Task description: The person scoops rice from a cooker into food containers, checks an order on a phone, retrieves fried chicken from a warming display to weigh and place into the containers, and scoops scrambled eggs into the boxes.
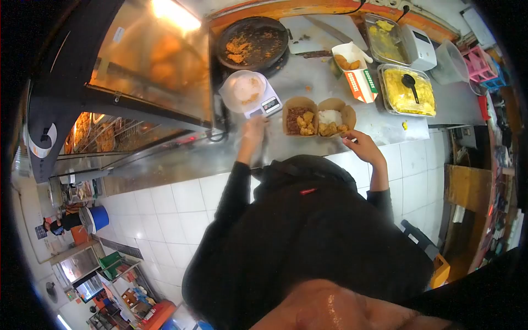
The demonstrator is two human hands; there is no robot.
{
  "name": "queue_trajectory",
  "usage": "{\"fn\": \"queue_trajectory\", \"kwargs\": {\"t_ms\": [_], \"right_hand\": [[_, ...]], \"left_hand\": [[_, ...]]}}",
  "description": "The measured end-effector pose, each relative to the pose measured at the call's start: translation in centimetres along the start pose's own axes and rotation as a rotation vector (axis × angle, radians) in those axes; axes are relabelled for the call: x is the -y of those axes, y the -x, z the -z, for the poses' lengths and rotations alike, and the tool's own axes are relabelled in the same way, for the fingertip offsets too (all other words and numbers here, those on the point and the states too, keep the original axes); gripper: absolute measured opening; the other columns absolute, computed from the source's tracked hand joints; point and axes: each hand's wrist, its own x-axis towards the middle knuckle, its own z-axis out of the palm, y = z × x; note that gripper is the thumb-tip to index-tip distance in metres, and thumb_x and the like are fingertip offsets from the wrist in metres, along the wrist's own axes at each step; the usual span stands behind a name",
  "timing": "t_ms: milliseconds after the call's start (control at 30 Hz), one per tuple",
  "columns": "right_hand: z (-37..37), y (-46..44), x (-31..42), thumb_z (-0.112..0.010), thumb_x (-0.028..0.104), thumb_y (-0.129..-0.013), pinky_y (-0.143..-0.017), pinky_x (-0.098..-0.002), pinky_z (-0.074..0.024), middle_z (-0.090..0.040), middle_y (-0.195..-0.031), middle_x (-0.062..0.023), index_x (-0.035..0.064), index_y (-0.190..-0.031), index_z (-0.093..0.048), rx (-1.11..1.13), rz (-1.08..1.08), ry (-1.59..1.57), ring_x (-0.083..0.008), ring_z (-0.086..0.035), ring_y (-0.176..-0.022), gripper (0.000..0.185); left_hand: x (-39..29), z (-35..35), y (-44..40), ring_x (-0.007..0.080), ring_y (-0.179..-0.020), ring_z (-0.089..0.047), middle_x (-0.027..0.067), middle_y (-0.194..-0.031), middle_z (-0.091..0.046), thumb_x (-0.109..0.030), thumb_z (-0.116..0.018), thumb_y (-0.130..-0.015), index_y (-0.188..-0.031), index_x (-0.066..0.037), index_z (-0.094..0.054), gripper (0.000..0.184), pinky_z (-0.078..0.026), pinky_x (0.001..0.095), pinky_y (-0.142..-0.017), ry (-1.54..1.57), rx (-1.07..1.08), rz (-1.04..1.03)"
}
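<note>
Probably flimsy, the right box (350, 114) is best held underneath, any hold by half-curled right hand (362, 147) or blurred left hand (253, 131) unclear.

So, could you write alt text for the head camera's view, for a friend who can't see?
A person at a metal counter has the right hand at the edge of one of two brown food boxes. The blurred left hand is by a scale. The counter also holds a black pan and a tub of yellow food.
</note>
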Motion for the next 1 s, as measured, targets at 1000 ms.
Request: {"fn": "queue_trajectory", "kwargs": {"t_ms": [1000], "right_hand": [[-41.7, -13.0, 50.2, -0.057, 0.009, -0.088, -0.1, -0.0413, -0.0416, -0.051, -0.131, -0.018, 0.0082, -0.139, -0.038, 0.303, 0.965, -0.35, -0.0304, -0.051, -0.119, 0.055]], "left_hand": [[6.3, 29.9, 21.2, 0.0201, -0.092, -0.062, 0.013, -0.128, -0.054, -0.004, -0.056, -0.087, -0.133, -0.002, -0.042, 0.048, -0.051, 0.0269, -0.073, 0.356, -1.099, -0.145]]}}
